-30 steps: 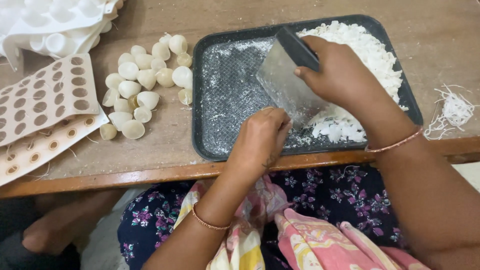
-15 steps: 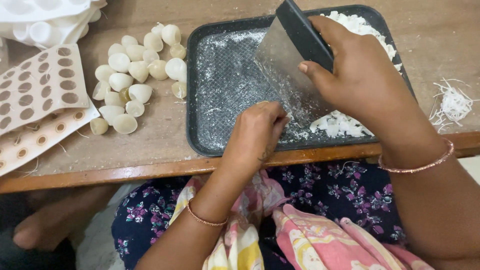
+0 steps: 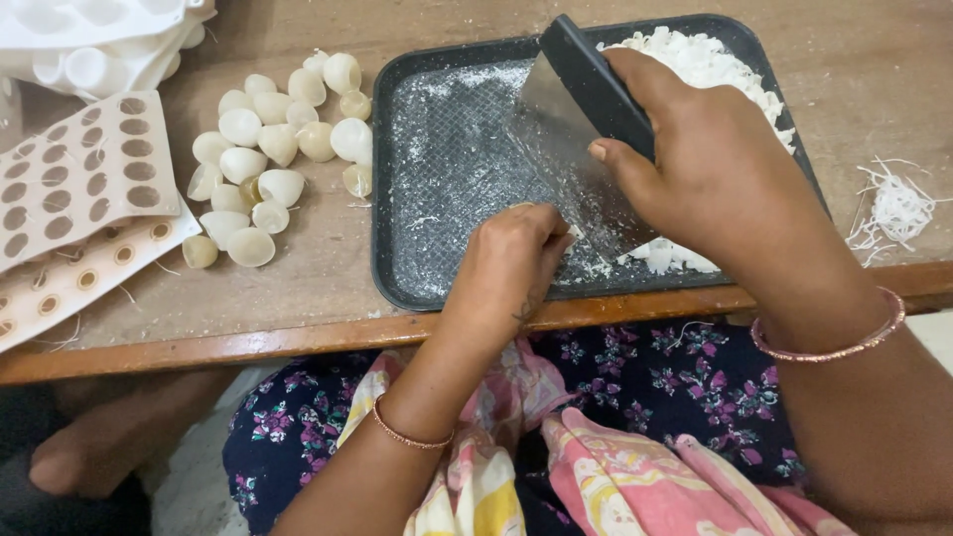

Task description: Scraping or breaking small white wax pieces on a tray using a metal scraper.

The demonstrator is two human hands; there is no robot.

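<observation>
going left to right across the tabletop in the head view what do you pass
Tan mould sheets with round holes → heap of pale half-shell pieces → bare dusted part of the dark tray → left hand at the tray's near edge → right hand gripping the bench scraper → white shreds on the table.

- A tray (image 3: 397, 199) sits on the table (image 3: 874, 69), in the upper middle of the frame.
- A heap of shavings (image 3: 725, 74) lies in the tray's right part.
- The right hand (image 3: 715, 169) holds a scraper (image 3: 581, 129) over the tray's middle.
- The left hand (image 3: 511, 263) rests at the tray's near edge, just beside the scraper.
- A cluster of shells (image 3: 273, 159) lies left of the tray.
- Perforated sheets (image 3: 84, 199) lie at far left; a mould (image 3: 99, 40) fills the upper left corner.
- A tuft of shreds (image 3: 893, 208) lies right of the tray.
</observation>
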